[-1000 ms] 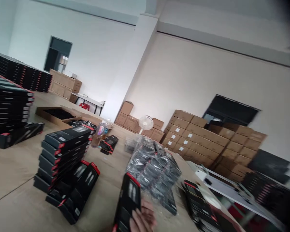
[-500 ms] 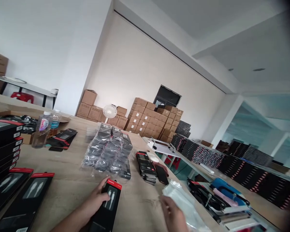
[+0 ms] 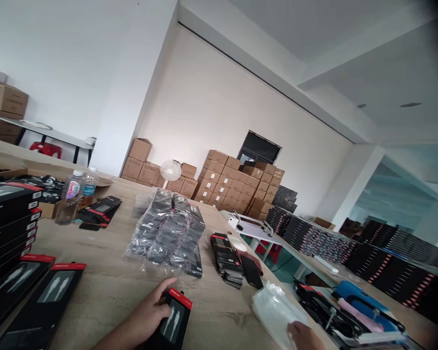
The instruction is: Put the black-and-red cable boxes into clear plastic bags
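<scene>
At nine o'clock in the view a stack of black boxes [image 3: 9, 218] with red ends rises at the left edge of the tabletop [image 3: 105, 287], and below it, toward seven o'clock, two flat black packs [image 3: 32, 291] lie side by side, each showing a cable through its window. Behind them, near ten o'clock, two plastic bottles [image 3: 75, 194] stand upright, with a small pile of black-and-red packs [image 3: 100, 210] just to their right.

At six o'clock the left hand [image 3: 148, 316] lies over the near end of a black cable box [image 3: 173, 323] with a red top band — fingers curled round its left edge, thumb on top, so it has hold of the box, which rests flat on the tabletop. Directly above it, toward the centre, a heap of clear-bagged black items [image 3: 170, 233] spreads across the wood. To its right, a short stack of dark boxes [image 3: 228, 257] leans slightly, near the tabletop's far edge.

At five o'clock the right hand [image 3: 302, 335] shows only in part at the bottom edge; its fingertips press on a pile of clear plastic bags [image 3: 273, 311], but how far it is closed I cannot tell.

Farther back, at twelve to one o'clock, brown cartons [image 3: 233, 182] are stacked against the wall, a white fan [image 3: 170, 171] just in front of them.
</scene>
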`<state>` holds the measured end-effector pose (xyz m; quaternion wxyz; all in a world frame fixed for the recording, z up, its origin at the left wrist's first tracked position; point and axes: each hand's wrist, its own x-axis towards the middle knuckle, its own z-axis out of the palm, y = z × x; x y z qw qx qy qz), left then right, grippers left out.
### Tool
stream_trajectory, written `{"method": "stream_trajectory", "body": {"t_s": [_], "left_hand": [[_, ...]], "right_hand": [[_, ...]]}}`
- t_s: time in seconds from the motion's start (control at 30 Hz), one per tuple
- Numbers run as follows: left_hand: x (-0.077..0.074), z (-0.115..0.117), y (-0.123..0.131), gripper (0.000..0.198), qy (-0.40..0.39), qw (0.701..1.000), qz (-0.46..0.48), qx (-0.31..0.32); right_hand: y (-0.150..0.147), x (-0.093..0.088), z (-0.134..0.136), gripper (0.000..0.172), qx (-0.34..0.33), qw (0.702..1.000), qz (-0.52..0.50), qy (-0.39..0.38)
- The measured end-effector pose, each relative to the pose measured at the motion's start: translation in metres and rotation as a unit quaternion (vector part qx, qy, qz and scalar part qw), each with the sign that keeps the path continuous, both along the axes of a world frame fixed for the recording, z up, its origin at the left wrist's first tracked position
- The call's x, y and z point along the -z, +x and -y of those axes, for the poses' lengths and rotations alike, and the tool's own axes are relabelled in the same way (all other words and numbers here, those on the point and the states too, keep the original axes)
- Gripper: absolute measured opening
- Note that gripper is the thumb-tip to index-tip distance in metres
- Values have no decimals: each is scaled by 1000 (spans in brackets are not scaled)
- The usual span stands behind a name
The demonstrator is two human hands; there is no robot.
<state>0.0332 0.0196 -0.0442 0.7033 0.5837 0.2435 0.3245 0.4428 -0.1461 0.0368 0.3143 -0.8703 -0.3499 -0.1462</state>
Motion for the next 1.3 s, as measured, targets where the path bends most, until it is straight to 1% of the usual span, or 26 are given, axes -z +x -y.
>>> {"method": "stream_trajectory", "body": {"t_s": [0.07,0.1,0.17,0.2,0.23,0.33,0.37,0.43,0.5,0.53,0.6,0.67,0.77,0.83,0.87,0.9,1.0,1.07,1.13,1.17,1.27,1.3], "left_hand": [[-5,2,-1,46,40,999,-19,-2],[-8,3,-1,35,63,997,-31,-10],[-14,4,-2,18,94,994,-50,-31],[-16,5,-2,16,101,993,-51,-34],[-18,5,-3,19,103,993,-50,-30],[-23,8,-4,35,124,991,-47,-9],[-24,9,-4,38,134,990,-50,-6],[-26,12,-5,37,144,988,-57,-3],[-27,13,-5,29,140,989,-56,1],[-27,14,-5,24,130,990,-52,5],[-26,14,-5,15,102,994,-38,15],[-25,13,-6,11,71,997,-29,13],[-23,12,-5,14,24,999,-42,-19],[-20,12,-2,20,7,998,-46,-36],[-18,12,0,23,5,998,-45,-41],[-16,12,2,26,6,998,-44,-45],[-10,11,6,28,23,997,-38,-57],[-6,9,8,28,43,997,-32,-62],[-4,8,8,27,59,996,-28,-64],[-3,7,8,26,66,995,-27,-63],[-5,8,6,24,84,994,-25,-64],[-7,9,6,24,92,993,-27,-68]], "right_hand": [[-7,-16,-6,23,-29,998,-21,-53],[-17,-23,-10,23,-50,995,-19,-81],[-51,-31,-20,27,-101,986,19,-129],[-74,-33,-25,29,-132,979,47,-149],[-99,-34,-31,30,-162,970,74,-164],[-175,-30,-45,31,-249,939,141,-190],[-197,-27,-49,31,-268,928,165,-198],[-233,-18,-58,28,-291,908,211,-217],[-256,-6,-67,24,-304,893,240,-230],[-262,2,-72,23,-313,889,243,-229],[-265,16,-80,21,-331,895,218,-203],[-258,29,-86,24,-357,909,145,-158],[-241,40,-85,29,-370,927,18,-62],[-235,44,-79,28,-356,934,-24,0],[-235,46,-75,27,-354,935,-31,14],[-236,48,-71,26,-360,932,-31,13],[-242,53,-62,21,-388,921,5,-30],[-242,55,-60,22,-386,921,37,-35],[-240,55,-58,24,-357,932,60,-14],[-240,56,-58,23,-337,939,72,0],[-247,60,-58,7,-275,954,118,23],[-251,62,-58,7,-263,955,136,17]]}}
